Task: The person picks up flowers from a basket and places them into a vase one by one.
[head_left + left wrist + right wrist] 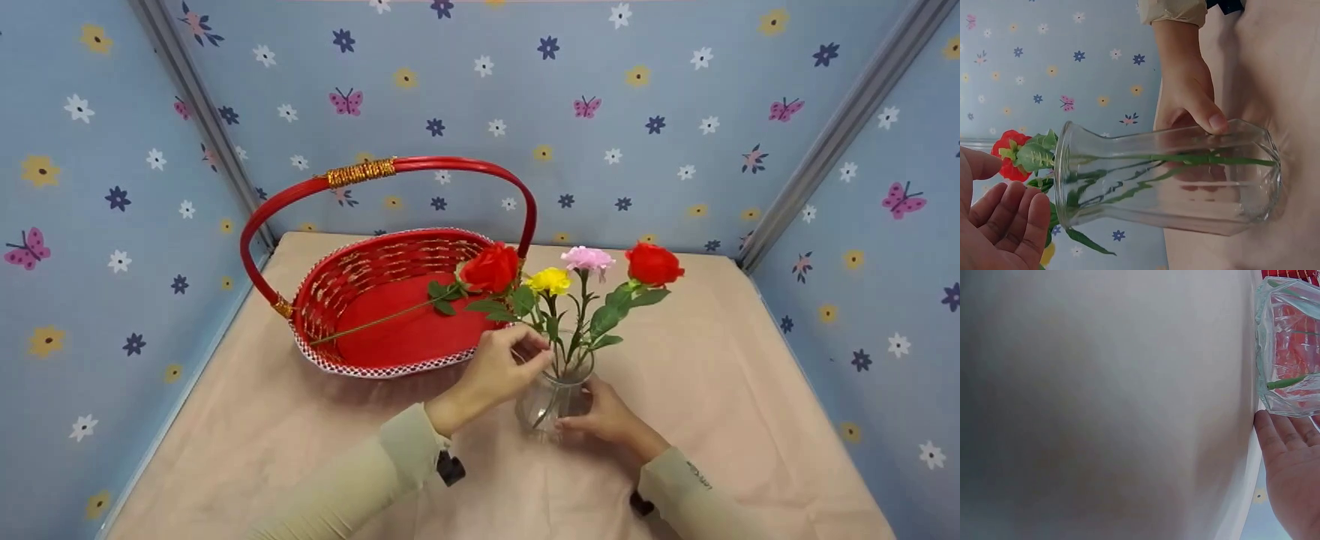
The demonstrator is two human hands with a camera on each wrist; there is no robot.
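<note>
A clear glass vase (536, 409) stands on the cloth, holding a yellow carnation (550, 280), a pink carnation (589, 259) and a red rose (654, 264) with green leaves. My right hand (611, 415) grips the lower part of the vase, thumb on the near side; the left wrist view shows its fingers behind the glass. Beside the rim is my left hand (504, 369), its fingers loosely bent. In the left wrist view this left hand (1008, 225) has nothing between thumb and fingers. The right wrist view shows the vase base (1266, 349) against the right fingers.
Behind and left of the vase sits a red woven basket (390, 369) with a tall arched handle (465, 163). Another red rose (491, 268) lies across it, its long stem reaching the left rim. Flower-patterned blue panels (480, 97) enclose the pale tablecloth (720, 405).
</note>
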